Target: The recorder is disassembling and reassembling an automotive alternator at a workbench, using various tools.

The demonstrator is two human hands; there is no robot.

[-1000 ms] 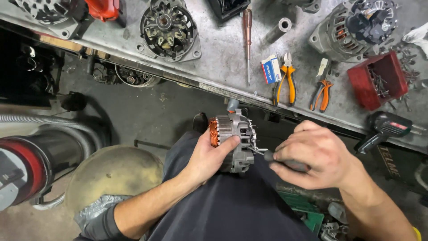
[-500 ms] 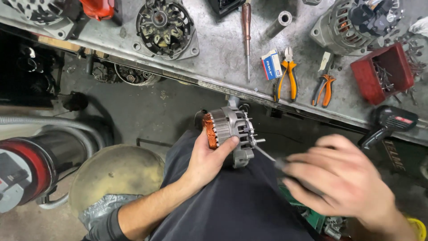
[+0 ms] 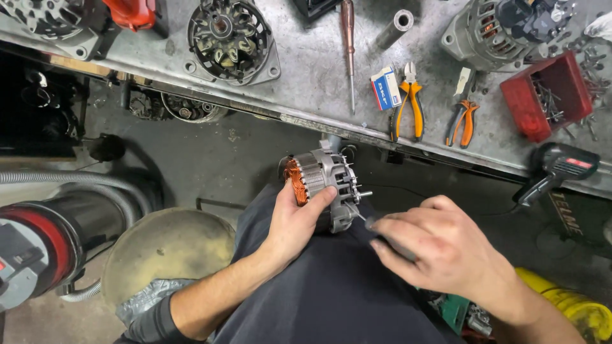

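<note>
Silver alternator [image 3: 325,188] with copper-orange windings; beyond it, orange-handled pliers [image 3: 408,108] and a red bin [image 3: 548,95] (on the grey desk [image 3: 306,70]).

A small blue and white cardboard box [image 3: 386,88] is seen lying on the grey metal workbench [image 3: 306,76]. It is shaped like a little brick and is set just beside the orange-handled pliers [image 3: 408,105], on their left. A red label [image 3: 579,163] is seen on the black power tool [image 3: 554,169], below the bench's front edge. A dark sign with pale letters [image 3: 569,213] is seen under that tool.
</note>
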